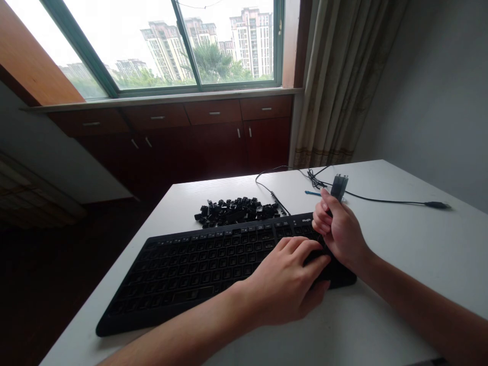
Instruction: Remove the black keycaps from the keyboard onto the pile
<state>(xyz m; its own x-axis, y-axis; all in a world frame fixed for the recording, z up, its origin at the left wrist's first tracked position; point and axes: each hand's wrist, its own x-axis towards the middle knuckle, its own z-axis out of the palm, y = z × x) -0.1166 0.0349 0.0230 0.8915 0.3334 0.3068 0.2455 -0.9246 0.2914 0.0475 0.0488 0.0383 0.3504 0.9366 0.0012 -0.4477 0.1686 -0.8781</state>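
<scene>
A black keyboard [198, 269] lies across the white table, most of its keycaps off so that the bare sockets show. My left hand [290, 277] rests over its right end, fingers bent onto the keys area and thumb by the near edge, gripping it. Just beyond, above the keyboard's right back corner, my right hand [343, 231] is closed in a fist round a small dark brush [338, 187]. The brush's flat, ragged-tipped head points up; its handle is hidden in the fist. Behind the keyboard lies a heap of loose black keycaps [236, 211].
A black cable [385, 201] runs over the back of the white table [412, 239] to a plug [437, 205] at the right. A thin blue stick-like tool [312, 192] lies near the cable's coil. Dark red cabinets [213, 145] stand beyond, under a window.
</scene>
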